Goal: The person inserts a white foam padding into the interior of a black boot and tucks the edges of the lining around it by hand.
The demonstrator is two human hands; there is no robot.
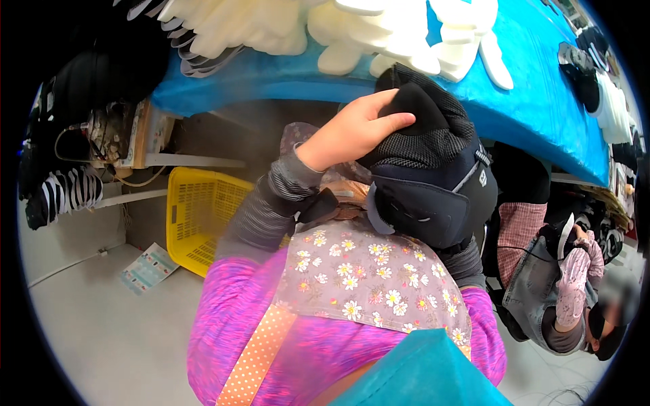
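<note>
My left hand [355, 130] grips the top of a black knit shoe upper [423, 111], thumb on the near side and fingers hidden behind the fabric. Below it, a dark navy piece with a curved flap [423, 206] bulges out, apparently another upper in the same bundle. The bundle rests against my flowered apron [369, 274], in front of the blue-covered table. Only my right sleeve [464, 262] shows, running behind the bundle; the right hand is hidden there.
White foam insoles [399, 34] lie piled on the blue table cover [542, 101]. A yellow plastic basket [193, 216] stands on the floor at left, near a printed sheet [150, 269]. Striped black-and-white pieces [71, 191] sit at far left. Another person [552, 287] works at right.
</note>
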